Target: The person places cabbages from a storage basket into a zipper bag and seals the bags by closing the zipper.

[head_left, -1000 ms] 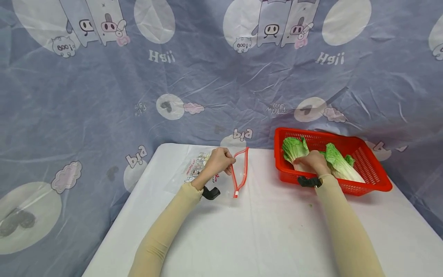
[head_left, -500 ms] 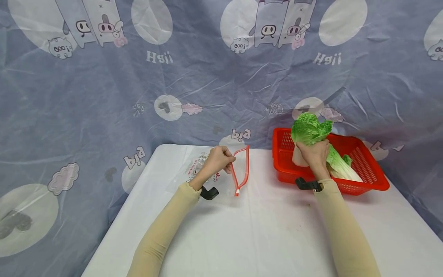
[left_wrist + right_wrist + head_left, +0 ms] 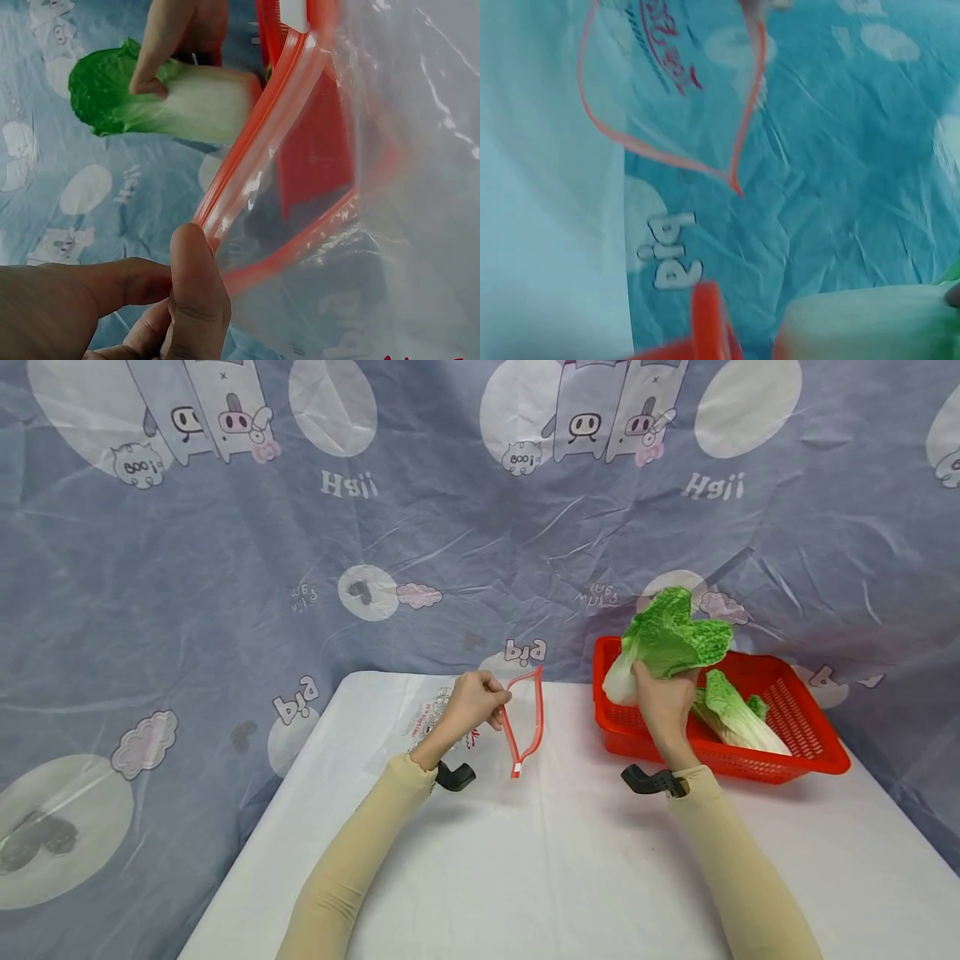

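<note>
My left hand (image 3: pixel 474 703) pinches the red zip rim of a clear plastic bag (image 3: pixel 525 720) and holds its mouth open above the white table (image 3: pixel 525 860); the left wrist view shows my thumb (image 3: pixel 196 300) on that rim (image 3: pixel 255 161). My right hand (image 3: pixel 660 697) grips a head of napa cabbage (image 3: pixel 671 639), lifted over the left edge of the red basket (image 3: pixel 806 739). The cabbage (image 3: pixel 169 101) points stem-first toward the bag's mouth. Its pale stem (image 3: pixel 862 326) shows in the right wrist view, with the bag (image 3: pixel 671 90) beyond.
A second napa cabbage (image 3: pixel 735 714) lies inside the red basket at the table's right rear. A blue-grey cartoon-print cloth (image 3: pixel 225 568) hangs behind and drapes around the table. Black camera mounts (image 3: pixel 453 774) sit at both wrists.
My right hand took the cabbage out of the basket, lifted it and moved it left toward the bag. My left hand kept its pinch on the bag's rim, raising it slightly.
</note>
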Tool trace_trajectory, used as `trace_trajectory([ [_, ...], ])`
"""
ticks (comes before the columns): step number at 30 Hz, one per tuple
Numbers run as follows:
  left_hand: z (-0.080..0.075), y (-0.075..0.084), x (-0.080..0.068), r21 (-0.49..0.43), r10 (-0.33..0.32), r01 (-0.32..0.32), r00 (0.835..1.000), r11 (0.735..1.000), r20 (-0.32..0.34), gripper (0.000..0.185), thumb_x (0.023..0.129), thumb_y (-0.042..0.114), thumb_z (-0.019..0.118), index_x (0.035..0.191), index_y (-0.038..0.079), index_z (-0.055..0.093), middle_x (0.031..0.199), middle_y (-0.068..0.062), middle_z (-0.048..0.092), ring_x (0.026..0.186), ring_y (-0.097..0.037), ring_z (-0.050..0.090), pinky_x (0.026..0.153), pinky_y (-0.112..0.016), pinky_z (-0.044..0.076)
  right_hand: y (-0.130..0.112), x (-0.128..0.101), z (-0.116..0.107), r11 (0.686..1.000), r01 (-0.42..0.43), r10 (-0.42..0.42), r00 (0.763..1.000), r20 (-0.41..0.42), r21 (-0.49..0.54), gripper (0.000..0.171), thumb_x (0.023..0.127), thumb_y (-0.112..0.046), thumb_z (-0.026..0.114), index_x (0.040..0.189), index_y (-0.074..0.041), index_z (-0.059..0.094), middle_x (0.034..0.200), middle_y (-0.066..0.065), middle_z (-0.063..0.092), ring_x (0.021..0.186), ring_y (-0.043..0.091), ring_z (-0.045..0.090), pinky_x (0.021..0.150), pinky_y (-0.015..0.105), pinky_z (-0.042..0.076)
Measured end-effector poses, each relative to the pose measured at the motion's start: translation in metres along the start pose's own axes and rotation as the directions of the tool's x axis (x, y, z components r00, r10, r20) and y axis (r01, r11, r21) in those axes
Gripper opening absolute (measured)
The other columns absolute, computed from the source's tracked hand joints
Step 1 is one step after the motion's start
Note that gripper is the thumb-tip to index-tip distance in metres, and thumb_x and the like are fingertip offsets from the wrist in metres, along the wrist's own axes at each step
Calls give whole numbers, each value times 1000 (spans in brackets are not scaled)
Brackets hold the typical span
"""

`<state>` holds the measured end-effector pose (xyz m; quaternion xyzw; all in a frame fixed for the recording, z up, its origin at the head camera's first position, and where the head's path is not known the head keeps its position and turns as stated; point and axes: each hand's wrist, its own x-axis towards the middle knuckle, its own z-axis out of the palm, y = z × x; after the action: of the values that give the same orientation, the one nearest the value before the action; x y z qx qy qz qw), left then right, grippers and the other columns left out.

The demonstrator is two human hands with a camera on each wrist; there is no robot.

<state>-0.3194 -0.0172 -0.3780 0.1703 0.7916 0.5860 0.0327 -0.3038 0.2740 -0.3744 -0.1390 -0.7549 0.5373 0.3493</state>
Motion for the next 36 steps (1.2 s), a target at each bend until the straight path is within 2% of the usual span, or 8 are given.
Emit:
trace_trajectory([
  [4, 1, -1, 1, 6, 12, -12, 1000, 1000, -10, 10, 91, 7, 64, 84, -1, 62, 61, -14, 65, 43, -20, 63, 53, -42, 57, -4, -23, 16, 997, 56, -57, 998, 32, 48, 63, 82, -19, 70, 135, -3, 40, 130, 14, 54, 122, 22, 51, 106, 33, 39],
  [9, 1, -1, 0, 46, 29, -29, 1000, 999, -7, 10, 92, 7, 64, 86, 0, 61, 60, -13, 65, 43, -20, 63, 48, -36, 56, -4, -53, 38, 995, 29, -45, 985, 164, 100, 65, 80, -14, 72, 134, 3, 40, 129, 18, 53, 122, 26, 49, 109, 38, 36],
  [14, 3, 0, -1, 59, 26, -27, 1000, 998, 13, 10, 93, 8, 62, 88, 0, 60, 63, -14, 65, 46, -21, 65, 50, -36, 57, 4, -72, 55, 992, -29, -14, 939, 343, 120, 65, 82, -15, 73, 135, 3, 39, 129, 20, 53, 122, 28, 49, 110, 39, 36],
  [19, 5, 0, -1, 65, 16, -18, 999, 998, 34, 9, 94, 8, 61, 92, 0, 58, 69, -16, 66, 48, -24, 66, 50, -35, 57, 10, -87, 61, 993, -108, 121, 870, 478, -54, 70, 82, -32, 73, 137, -2, 41, 130, 18, 56, 120, 28, 51, 105, 43, 40],
  [22, 5, 0, -2, 61, 10, -12, 999, 998, 39, 9, 94, 8, 61, 93, 0, 57, 70, -15, 66, 48, -23, 66, 52, -37, 57, 14, -92, 63, 990, -111, 140, 827, 544, -87, 72, 82, -37, 73, 138, -4, 42, 134, 16, 54, 122, 28, 50, 105, 45, 39],
  [30, 7, -2, -2, 48, 20, -21, 999, 999, 34, 10, 96, 9, 59, 93, 0, 57, 68, -13, 65, 48, -23, 65, 61, -50, 57, 24, -94, 64, 964, -205, 5, 658, 753, 172, 64, 93, -38, 63, 144, -9, 37, 144, 7, 45, 132, 18, 43, 112, 41, 36],
  [33, 8, -3, -2, 43, 24, -26, 999, 999, 39, 10, 97, 10, 57, 93, 1, 56, 70, -14, 64, 49, -24, 65, 61, -51, 57, 26, -92, 64, 926, -290, -18, 609, 793, 243, 61, 96, -33, 59, 147, -10, 33, 144, 4, 44, 129, 12, 44, 108, 33, 40],
  [36, 10, -5, -3, 40, 39, -41, 998, 998, 46, 10, 98, 11, 55, 95, 1, 54, 73, -14, 62, 49, -23, 64, 60, -49, 57, 28, -90, 62, 846, -416, -52, 558, 828, 334, 59, 98, -15, 54, 149, -12, 26, 142, -1, 43, 125, 5, 46, 103, 24, 42],
])
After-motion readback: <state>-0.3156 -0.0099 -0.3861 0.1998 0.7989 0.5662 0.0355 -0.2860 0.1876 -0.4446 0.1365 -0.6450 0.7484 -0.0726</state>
